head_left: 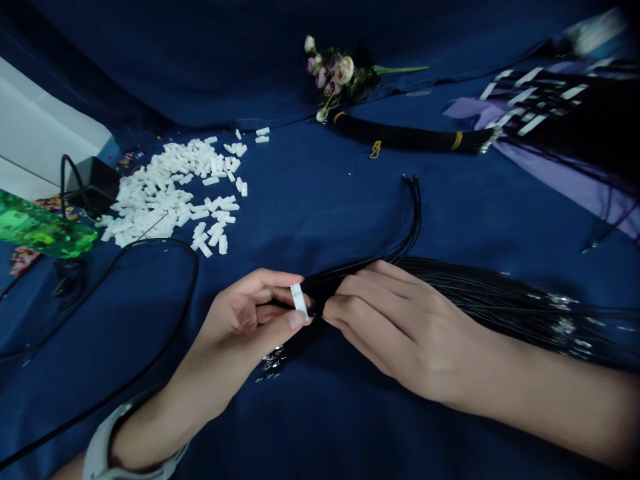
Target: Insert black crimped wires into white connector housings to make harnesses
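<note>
Between the thumb and fingers of my left hand [260, 313] is a small white tag [299, 300] with faint print. My right hand [400, 313] is closed just right of it, its fingertips pinched near the black cords; what they grip is hidden. A bundle of thin black cords [465, 287] runs under and behind my right hand, with shiny metal ends at the right. More metal ends [273, 363] show below my left hand. Several cords curve up behind my right hand.
A pile of white tags [160, 187] lies at the left, near a green bottle [45, 227] and a black cable [193, 267]. Behind are artificial flowers [335, 73] and a banded black bundle [405, 135]. Tagged cords [590, 113] lie on purple cloth [575, 175] at the right.
</note>
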The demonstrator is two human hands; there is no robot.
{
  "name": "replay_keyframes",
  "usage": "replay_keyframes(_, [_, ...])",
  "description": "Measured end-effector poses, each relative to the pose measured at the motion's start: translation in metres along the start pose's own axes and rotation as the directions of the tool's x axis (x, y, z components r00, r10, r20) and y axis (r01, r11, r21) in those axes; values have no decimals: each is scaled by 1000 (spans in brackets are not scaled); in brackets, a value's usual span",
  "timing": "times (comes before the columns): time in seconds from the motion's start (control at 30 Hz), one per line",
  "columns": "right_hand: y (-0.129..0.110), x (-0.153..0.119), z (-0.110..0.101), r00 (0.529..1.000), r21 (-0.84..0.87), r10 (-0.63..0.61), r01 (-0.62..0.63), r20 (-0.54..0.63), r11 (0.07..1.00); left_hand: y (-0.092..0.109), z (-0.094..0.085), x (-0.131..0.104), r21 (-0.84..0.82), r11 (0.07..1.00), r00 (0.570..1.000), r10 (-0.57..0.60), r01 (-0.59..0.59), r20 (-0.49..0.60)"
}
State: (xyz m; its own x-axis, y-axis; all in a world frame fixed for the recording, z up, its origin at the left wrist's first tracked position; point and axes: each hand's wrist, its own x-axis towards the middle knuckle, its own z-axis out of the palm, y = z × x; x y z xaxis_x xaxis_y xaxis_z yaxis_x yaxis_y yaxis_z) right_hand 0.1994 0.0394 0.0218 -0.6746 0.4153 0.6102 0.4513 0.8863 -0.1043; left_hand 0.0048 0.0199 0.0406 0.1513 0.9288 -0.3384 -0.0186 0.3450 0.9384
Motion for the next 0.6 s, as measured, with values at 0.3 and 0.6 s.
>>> replay_keyframes(0.3, [-2, 0, -6, 999, 2, 14, -14, -39, 1000, 2, 2, -3, -40, 999, 999, 35, -34, 10])
replay_keyframes(0.6, [22, 10, -29, 986, -181, 166, -160, 23, 971, 9, 0, -22, 73, 963, 965, 254, -259, 64])
